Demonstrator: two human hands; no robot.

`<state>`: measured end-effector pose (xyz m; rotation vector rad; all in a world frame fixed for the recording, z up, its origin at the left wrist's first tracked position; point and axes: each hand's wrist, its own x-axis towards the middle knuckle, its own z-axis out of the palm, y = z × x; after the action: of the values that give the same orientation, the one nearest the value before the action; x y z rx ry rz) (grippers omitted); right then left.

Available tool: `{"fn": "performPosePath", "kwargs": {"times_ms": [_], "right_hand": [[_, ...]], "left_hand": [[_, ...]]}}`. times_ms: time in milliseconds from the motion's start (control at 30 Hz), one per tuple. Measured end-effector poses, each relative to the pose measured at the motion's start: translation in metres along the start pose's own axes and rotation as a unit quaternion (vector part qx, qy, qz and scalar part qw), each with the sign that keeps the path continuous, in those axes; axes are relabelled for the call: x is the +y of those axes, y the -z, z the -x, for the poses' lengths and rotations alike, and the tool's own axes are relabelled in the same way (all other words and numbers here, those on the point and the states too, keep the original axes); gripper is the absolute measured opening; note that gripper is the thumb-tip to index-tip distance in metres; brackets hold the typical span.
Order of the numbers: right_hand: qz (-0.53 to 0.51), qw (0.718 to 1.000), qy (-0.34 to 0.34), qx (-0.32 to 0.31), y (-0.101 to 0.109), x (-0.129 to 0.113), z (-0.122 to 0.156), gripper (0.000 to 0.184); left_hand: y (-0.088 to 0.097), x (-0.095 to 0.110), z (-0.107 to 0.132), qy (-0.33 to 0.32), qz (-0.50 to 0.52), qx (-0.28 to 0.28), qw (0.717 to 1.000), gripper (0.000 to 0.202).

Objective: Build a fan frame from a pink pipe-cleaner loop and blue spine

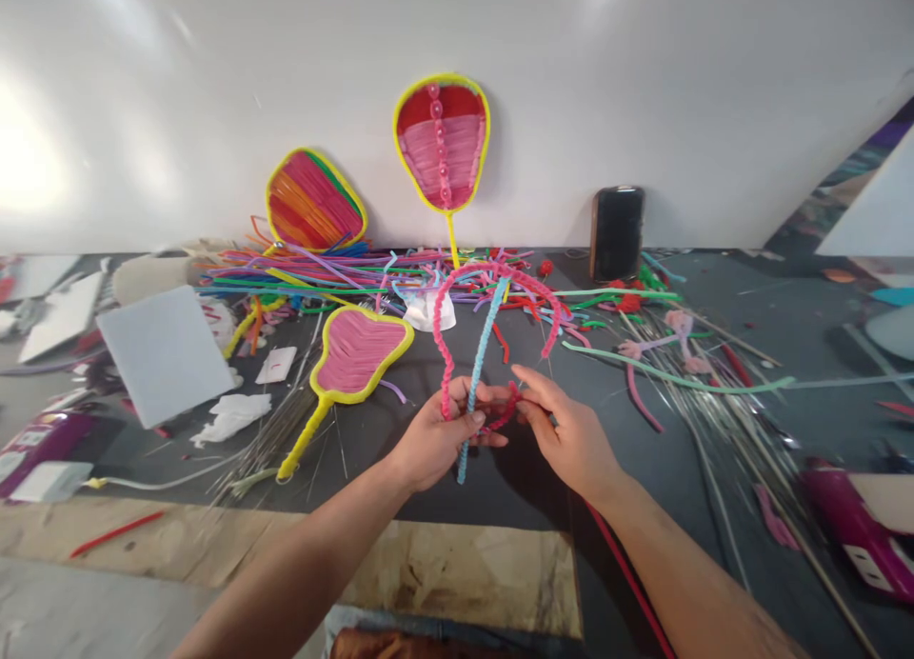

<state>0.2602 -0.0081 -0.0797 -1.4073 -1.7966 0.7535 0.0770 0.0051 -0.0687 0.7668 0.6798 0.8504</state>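
My left hand (447, 435) is closed on a light blue twisted pipe cleaner (484, 354) and one end of a pink twisted pipe cleaner (440, 326). The pink one arches over the top of the blue one and hangs down on the right. Between my two hands runs a short dark pink length (508, 409), which my right hand (567, 435) pinches by its end. To the left lies a fan shape with yellow edging and pink filling (364, 349), its yellow handle pointing toward me.
Against the white back wall lean a red-and-pink fan (443, 145) and a striped one (314, 200). A phone (618, 232) stands to their right. Loose pipe cleaners (343, 273) run along the back. Metal wires (743, 449) and a purple tool (861, 530) lie at right, a white square board (164, 354) at left.
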Motion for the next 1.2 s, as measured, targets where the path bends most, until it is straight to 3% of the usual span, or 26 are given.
{"fn": "performPosePath", "kwargs": {"times_ms": [200, 433, 733, 967, 1067, 1200], "right_hand": [[0.017, 0.999, 0.037, -0.016, 0.001, 0.004, 0.000, 0.029], [-0.016, 0.999, 0.019, -0.033, 0.002, -0.001, 0.001, 0.021], [-0.019, 0.998, 0.052, -0.035, 0.000, 0.000, 0.000, 0.025], [-0.019, 0.999, -0.026, -0.012, -0.002, 0.003, -0.001, 0.045], [-0.011, 0.999, -0.041, -0.013, -0.003, 0.006, -0.002, 0.037], [0.007, 0.998, -0.057, 0.010, 0.005, 0.015, -0.009, 0.029]], "left_hand": [[-0.002, 0.001, 0.000, 0.017, 0.007, 0.009, 1.000, 0.015], [-0.001, 0.002, 0.001, 0.037, 0.030, 0.019, 0.999, 0.016], [0.002, 0.002, -0.001, 0.044, 0.035, 0.029, 0.998, 0.017], [0.013, 0.016, -0.007, -0.022, 0.070, 0.105, 0.992, 0.019], [0.023, 0.016, -0.013, -0.055, 0.077, 0.136, 0.986, 0.021], [0.031, 0.009, -0.018, -0.059, 0.074, 0.123, 0.988, 0.019]]}}
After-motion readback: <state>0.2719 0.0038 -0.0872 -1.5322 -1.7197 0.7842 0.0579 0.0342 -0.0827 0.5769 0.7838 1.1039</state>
